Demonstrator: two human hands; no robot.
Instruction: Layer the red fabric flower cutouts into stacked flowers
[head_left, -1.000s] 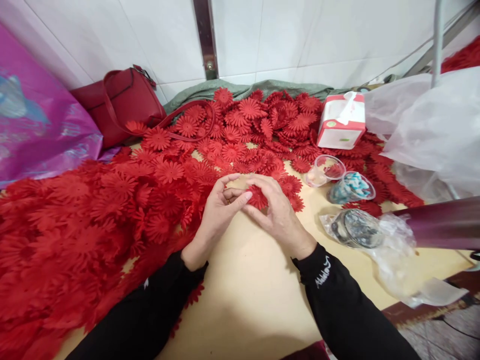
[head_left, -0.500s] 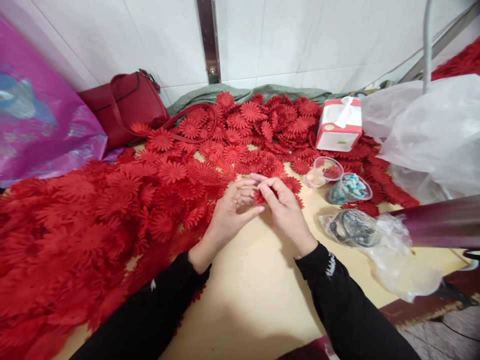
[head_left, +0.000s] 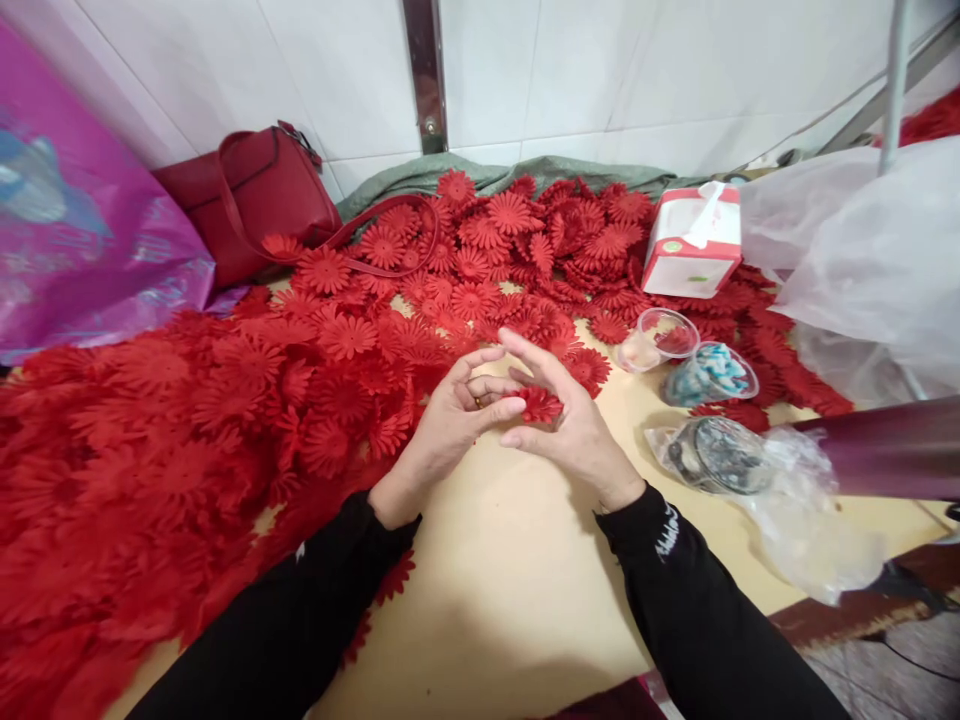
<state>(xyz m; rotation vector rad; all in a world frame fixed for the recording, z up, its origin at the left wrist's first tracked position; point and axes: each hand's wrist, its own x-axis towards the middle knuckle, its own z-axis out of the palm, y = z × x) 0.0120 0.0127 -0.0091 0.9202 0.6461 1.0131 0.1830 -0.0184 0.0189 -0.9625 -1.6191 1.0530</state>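
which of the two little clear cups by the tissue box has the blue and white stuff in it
The clear cup nearer the person, lying tilted, holds blue and white pieces; the cup behind it, closer to the tissue box, shows none.

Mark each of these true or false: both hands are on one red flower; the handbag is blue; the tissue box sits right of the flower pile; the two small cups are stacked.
1. Both the left hand and the right hand hold one red flower: true.
2. The handbag is blue: false, it is red.
3. The tissue box sits at the right of the flower pile: true.
4. The two small cups are stacked: false, they lie side by side.
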